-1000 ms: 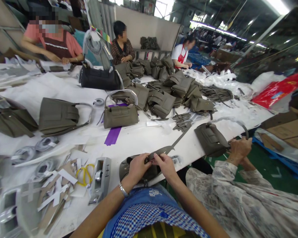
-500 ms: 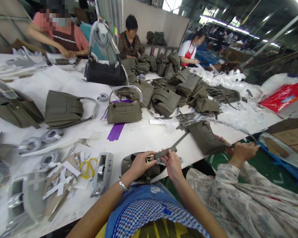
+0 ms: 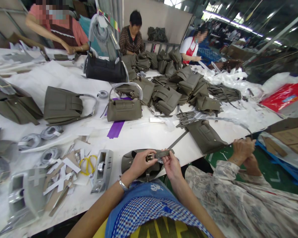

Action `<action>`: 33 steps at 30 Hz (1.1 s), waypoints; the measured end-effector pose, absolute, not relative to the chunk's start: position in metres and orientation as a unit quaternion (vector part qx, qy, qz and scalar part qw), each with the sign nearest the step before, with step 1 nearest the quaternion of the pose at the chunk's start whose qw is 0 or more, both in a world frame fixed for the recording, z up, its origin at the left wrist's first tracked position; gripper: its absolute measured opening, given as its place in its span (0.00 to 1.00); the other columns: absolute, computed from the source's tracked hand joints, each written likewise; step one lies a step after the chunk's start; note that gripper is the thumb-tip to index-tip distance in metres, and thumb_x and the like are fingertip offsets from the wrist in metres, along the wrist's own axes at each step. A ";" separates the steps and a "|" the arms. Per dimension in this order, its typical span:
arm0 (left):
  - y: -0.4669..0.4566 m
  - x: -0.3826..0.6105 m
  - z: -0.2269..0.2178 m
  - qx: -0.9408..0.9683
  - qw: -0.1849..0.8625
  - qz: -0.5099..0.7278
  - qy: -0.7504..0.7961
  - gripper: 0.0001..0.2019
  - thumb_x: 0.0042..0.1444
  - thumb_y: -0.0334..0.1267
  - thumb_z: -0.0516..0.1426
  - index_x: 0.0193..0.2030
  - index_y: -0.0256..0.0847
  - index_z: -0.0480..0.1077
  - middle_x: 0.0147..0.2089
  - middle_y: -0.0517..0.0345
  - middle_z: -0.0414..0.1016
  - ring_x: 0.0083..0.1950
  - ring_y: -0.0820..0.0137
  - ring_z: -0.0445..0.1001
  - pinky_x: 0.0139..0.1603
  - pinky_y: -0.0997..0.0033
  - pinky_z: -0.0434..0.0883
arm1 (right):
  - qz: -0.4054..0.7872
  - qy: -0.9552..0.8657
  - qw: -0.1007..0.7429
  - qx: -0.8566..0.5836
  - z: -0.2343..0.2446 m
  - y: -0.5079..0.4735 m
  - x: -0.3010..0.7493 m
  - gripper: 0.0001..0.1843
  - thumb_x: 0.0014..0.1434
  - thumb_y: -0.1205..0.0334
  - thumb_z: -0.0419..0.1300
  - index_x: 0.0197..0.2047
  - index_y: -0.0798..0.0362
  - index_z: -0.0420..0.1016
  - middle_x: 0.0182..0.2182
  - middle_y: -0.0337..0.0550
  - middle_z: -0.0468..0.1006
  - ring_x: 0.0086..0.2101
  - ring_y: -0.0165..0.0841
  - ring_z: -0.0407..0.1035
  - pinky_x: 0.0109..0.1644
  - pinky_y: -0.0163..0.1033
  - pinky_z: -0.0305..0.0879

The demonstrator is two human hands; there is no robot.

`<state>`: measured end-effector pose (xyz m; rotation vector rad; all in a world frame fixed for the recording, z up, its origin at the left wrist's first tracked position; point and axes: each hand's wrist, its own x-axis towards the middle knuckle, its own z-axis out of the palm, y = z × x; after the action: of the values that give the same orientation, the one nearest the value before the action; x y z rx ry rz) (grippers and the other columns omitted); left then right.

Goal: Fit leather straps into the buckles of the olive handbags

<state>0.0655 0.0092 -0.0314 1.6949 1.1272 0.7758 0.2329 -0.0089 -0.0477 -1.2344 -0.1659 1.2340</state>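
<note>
Flat olive-grey leather strap, gold-coloured metal buckle: is gripped at buckle by left hand, is pinched farther along by right hand, apparently for steadiness; olive-grey leather handbag is placed beneath, at near edge of white desk, seemingly for reach

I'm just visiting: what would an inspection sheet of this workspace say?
Surface: white table, purple strip on it.
Job's things: olive strap, metal buckle, olive bag just below them.
Clutter: paper scraps, yellow-handled scissors, grey tape dispenser, all at left.
Hands: left hand pinches the buckle; right hand holds the strap.
Cables: grey coils at left; whether cable, unclear.
Surroundings: three people across the table; co-worker's hands at right.
</note>
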 end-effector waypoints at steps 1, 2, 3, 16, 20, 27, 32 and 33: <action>0.009 0.064 -0.032 0.693 0.466 0.313 0.453 0.13 0.52 0.38 0.61 0.46 0.43 0.73 0.45 0.59 0.79 0.44 0.66 0.76 0.48 0.70 0.69 | 0.544 -0.087 0.638 -0.539 -0.045 -0.009 0.233 0.11 0.50 0.56 0.67 0.32 0.53 0.74 0.32 0.42 0.81 0.37 0.35 0.77 0.42 0.38 0.74; 0.008 0.063 -0.032 0.696 0.468 0.310 0.447 0.13 0.53 0.39 0.61 0.46 0.43 0.73 0.45 0.58 0.79 0.44 0.66 0.76 0.49 0.70 0.69 | 0.546 -0.107 0.634 -0.536 -0.042 -0.009 0.234 0.12 0.51 0.54 0.67 0.34 0.53 0.74 0.33 0.42 0.81 0.37 0.34 0.77 0.41 0.38 0.74; 0.008 0.060 -0.032 0.701 0.469 0.304 0.443 0.13 0.54 0.40 0.60 0.46 0.43 0.73 0.46 0.57 0.79 0.45 0.66 0.76 0.49 0.69 0.69 | 0.547 -0.131 0.629 -0.537 -0.038 -0.010 0.233 0.13 0.52 0.53 0.66 0.35 0.53 0.74 0.34 0.42 0.81 0.37 0.34 0.76 0.40 0.37 0.74; 0.016 0.012 -0.024 0.709 0.557 0.192 0.387 0.19 0.60 0.44 0.54 0.57 0.46 0.70 0.57 0.56 0.74 0.57 0.64 0.71 0.60 0.64 0.64 | 0.539 -0.302 0.547 -0.565 -0.027 -0.017 0.220 0.19 0.53 0.53 0.65 0.47 0.51 0.75 0.34 0.39 0.79 0.34 0.32 0.72 0.35 0.36 0.72; 0.019 0.003 -0.020 0.683 0.608 0.175 0.365 0.20 0.59 0.43 0.55 0.57 0.47 0.70 0.57 0.57 0.73 0.57 0.64 0.71 0.59 0.65 0.66 | 0.556 -0.296 0.542 -0.556 -0.024 -0.020 0.221 0.21 0.52 0.54 0.66 0.49 0.51 0.74 0.35 0.39 0.79 0.34 0.32 0.72 0.36 0.36 0.72; 0.017 0.012 -0.021 0.634 0.625 0.179 0.420 0.18 0.56 0.47 0.56 0.48 0.40 0.76 0.45 0.55 0.80 0.46 0.63 0.76 0.47 0.68 0.71 | 0.576 -0.341 0.518 -0.533 -0.017 -0.025 0.218 0.16 0.49 0.57 0.68 0.41 0.52 0.77 0.35 0.41 0.79 0.34 0.32 0.71 0.34 0.34 0.69; 0.010 0.027 -0.030 0.605 0.598 0.224 0.475 0.16 0.53 0.47 0.58 0.40 0.37 0.76 0.37 0.53 0.80 0.38 0.65 0.77 0.39 0.70 0.71 | 0.597 -0.338 0.512 -0.517 -0.018 -0.025 0.215 0.15 0.52 0.57 0.65 0.44 0.50 0.75 0.38 0.41 0.78 0.37 0.33 0.71 0.34 0.34 0.69; 0.010 0.028 -0.031 0.600 0.599 0.234 0.476 0.16 0.53 0.47 0.59 0.39 0.37 0.76 0.36 0.52 0.80 0.38 0.65 0.76 0.39 0.70 0.71 | 0.598 -0.334 0.511 -0.519 -0.020 -0.024 0.214 0.17 0.52 0.57 0.66 0.45 0.50 0.75 0.38 0.41 0.78 0.37 0.34 0.71 0.34 0.34 0.70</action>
<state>0.0284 0.0097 -0.0313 1.3919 1.1045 0.5420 0.2144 -0.0239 -0.0195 -1.2503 -0.8035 1.4403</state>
